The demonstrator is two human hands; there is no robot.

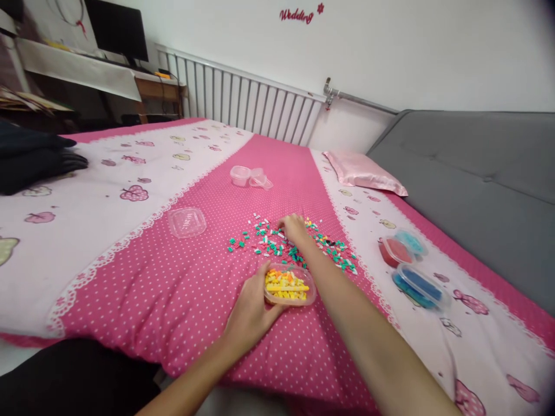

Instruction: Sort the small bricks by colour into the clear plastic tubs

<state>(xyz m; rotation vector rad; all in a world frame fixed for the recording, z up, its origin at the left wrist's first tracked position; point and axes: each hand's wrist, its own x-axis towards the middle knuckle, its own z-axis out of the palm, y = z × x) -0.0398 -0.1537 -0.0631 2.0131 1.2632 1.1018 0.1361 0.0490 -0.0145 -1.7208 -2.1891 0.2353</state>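
Right forearm's point(364, 312) closest and could tip the yellow-filled tub point(311, 293) on the bed point(208, 300) if the left hand point(254, 303), curled round its side, slips; right hand's point(293, 228) bent into scattered pieces point(277, 249), can't tell what it's got.

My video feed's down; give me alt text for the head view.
A person's left hand holds a clear tub of yellow pieces while the right hand is down among green, white and pink pieces scattered on a pink dotted bedspread. A clear lid lies to the left, small clear containers farther back, red and blue tubs to the right.
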